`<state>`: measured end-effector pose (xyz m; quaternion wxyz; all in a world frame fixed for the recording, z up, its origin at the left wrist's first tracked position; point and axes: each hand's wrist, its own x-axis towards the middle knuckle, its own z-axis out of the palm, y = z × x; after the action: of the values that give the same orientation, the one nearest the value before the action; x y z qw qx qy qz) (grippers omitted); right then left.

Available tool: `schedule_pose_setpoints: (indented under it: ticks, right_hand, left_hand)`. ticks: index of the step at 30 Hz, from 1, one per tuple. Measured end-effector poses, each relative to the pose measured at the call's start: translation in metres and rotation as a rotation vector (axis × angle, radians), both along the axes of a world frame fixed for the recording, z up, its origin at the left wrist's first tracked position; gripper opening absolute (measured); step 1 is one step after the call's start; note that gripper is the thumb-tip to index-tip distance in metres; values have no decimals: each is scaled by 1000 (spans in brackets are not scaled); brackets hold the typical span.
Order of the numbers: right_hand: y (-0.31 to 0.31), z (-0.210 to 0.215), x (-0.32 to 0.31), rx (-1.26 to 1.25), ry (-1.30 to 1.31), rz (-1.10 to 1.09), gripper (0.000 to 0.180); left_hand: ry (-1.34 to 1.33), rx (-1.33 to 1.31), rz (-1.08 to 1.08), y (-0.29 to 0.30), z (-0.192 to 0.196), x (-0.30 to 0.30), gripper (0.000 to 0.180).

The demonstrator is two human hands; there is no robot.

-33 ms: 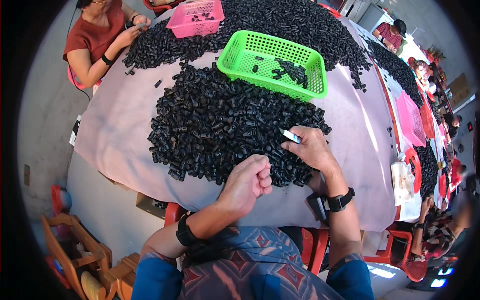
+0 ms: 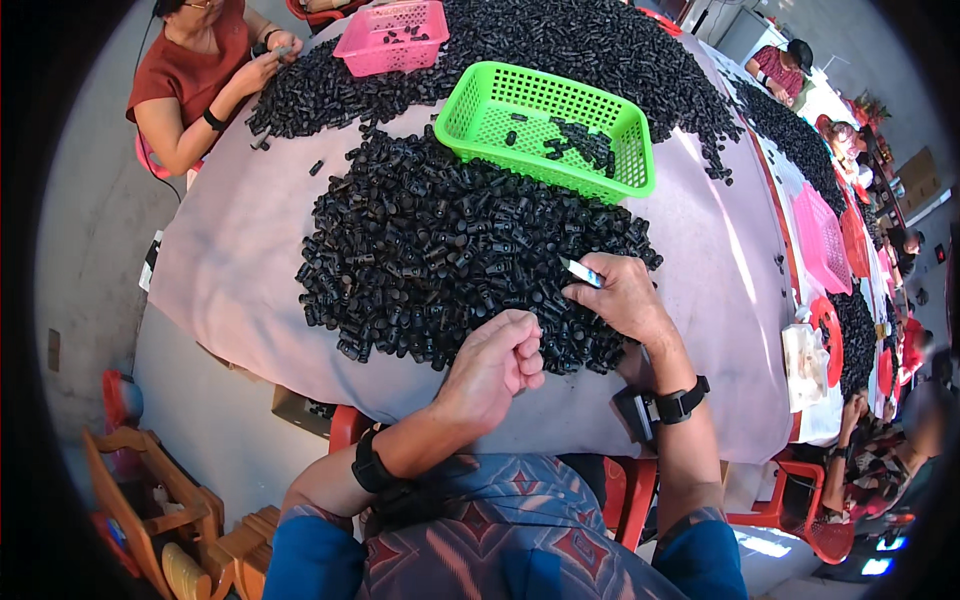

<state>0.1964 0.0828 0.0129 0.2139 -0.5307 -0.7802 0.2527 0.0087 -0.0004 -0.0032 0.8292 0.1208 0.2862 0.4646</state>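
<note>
A heap of small black cylindrical plastic pieces (image 2: 420,230) spreads over the cloth-covered table in front of me. At its near edge, my left hand (image 2: 498,362) is curled closed; whatever its fingers may hold is hidden. Just to the right and a little farther out, my right hand (image 2: 622,295) grips a small white pointed tool (image 2: 582,272) with a blue mark. Its tip points up and left over the black pieces. Beyond the heap stands a green plastic basket (image 2: 480,135) with some of the same black pieces inside.
A pink basket (image 2: 392,58) stands at the far left beside a larger black heap (image 2: 570,50). A person in a red top (image 2: 190,75) works at the far left. Another table with a pink basket (image 2: 822,240) and other people lies to the right. Wooden furniture (image 2: 150,490) is at lower left.
</note>
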Motion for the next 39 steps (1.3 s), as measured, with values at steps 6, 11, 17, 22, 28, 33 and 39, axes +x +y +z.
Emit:
schedule_pose_setpoints:
  ticks: [6, 11, 17, 22, 28, 33, 39]
  right_hand:
    - [-2, -4, 4, -68, 235, -11, 17]
    - [-21, 16, -4, -269, 448, 133, 16]
    - [-31, 17, -13, -279, 429, 275, 9]
    - [-36, 20, -20, -228, 505, 221, 13]
    - [-42, 14, -28, -149, 604, 174, 15]
    - [-45, 12, -31, -63, 588, 236, 17]
    - [-48, 8, -30, -206, 702, 140, 15]
  left_hand:
    - [30, 53, 0, 0, -1, 0, 10]
    - [153, 108, 27, 1, 2, 0, 13]
    - [318, 166, -101, 2, 5, 2, 18]
    - [294, 192, -69, 1, 0, 3, 20]
    - [229, 171, -54, 1, 5, 2, 21]
    - [184, 155, -33, -2, 8, 1, 23]
    - [145, 148, -47, -2, 7, 1, 21]
